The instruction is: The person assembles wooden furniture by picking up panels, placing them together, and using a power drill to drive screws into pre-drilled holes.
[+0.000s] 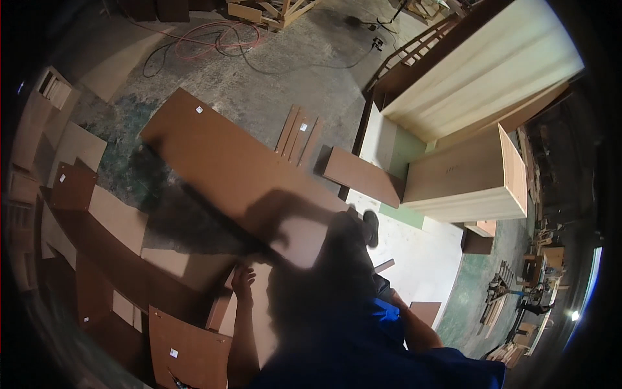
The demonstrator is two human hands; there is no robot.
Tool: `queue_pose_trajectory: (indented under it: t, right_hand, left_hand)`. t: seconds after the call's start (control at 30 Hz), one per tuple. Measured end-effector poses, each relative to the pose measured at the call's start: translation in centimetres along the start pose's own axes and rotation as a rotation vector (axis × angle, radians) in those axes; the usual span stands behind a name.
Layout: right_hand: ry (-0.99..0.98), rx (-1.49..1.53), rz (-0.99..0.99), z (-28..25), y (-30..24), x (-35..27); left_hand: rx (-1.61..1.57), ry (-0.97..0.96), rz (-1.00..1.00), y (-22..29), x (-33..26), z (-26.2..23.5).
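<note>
My left hand (243,282) is raised over the edge of a light board, its fingers apart and nothing visible in it. Close by stands the edge of a brown panel (220,312). My right forearm (420,329) bends in toward my hip beside a bright blue patch (387,310); the fingers there are hidden, so I cannot make out what they hold. A long brown board (227,152) lies in front of me, partly in my shadow. One shoe (370,228) shows past its near right end.
Brown panels (188,350) and a cabinet-like frame (97,285) stand at left. Narrow brown strips (298,135) lie beyond the long board. At right are a pale wooden cabinet (460,175), a brown board (363,176) and a white sheet (414,259). A red hose (214,39) coils on the floor.
</note>
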State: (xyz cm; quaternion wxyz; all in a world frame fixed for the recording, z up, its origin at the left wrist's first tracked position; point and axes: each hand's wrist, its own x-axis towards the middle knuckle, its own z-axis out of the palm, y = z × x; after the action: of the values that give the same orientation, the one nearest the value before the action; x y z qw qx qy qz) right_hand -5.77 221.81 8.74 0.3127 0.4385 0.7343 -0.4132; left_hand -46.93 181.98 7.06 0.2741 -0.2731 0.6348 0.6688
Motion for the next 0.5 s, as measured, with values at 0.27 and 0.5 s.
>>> queue_pose_trajectory:
  t: [0.27, 0.5]
  right_hand:
    - [0.186, -0.316, -0.023, -18.1, -9.5, 15.0]
    - [0.286, -0.574, -0.075, -16.0, -21.8, 46.1]
  left_hand:
    - [-0.133, 0.299, 0.004, -14.7, 2.4, -2.5]
    - [0.143, 0.398, 0.120, -19.9, 3.0, 6.4]
